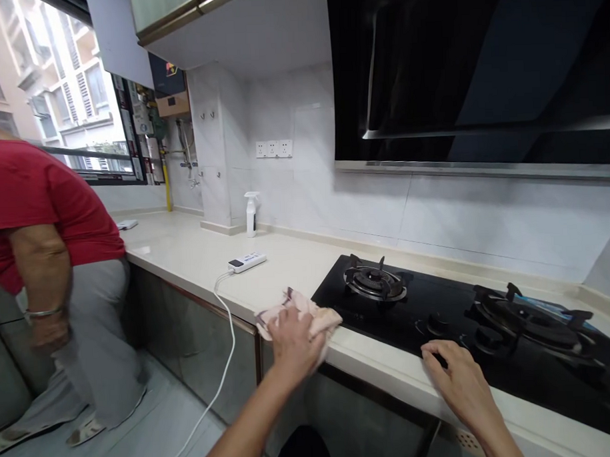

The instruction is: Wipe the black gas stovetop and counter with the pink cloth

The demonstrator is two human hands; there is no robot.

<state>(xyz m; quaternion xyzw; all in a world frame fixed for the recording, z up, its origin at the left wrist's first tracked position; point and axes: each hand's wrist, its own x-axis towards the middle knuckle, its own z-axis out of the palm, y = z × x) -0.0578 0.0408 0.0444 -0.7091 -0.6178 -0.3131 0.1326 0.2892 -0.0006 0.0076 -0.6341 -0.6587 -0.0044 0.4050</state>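
My left hand (293, 342) presses a crumpled pale pink cloth (325, 317) onto the front edge of the cream countertop (287, 279), just left of the gas hob (358, 314). Some of the cloth hangs over the edge, and the fingers lie closed on it. My right hand (457, 376) rests at the hob's front edge, near the control knobs (436, 324). Its fingers are loosely bent, with a gap between thumb and forefinger, and nothing shows in it.
A white power strip (247, 262) lies on the counter, its cable (224, 364) hanging to the floor. Behind it stands a spray bottle (251, 215). A range hood (475, 82) overhangs the hob. At left, a person in a red shirt (78, 203) faces away.
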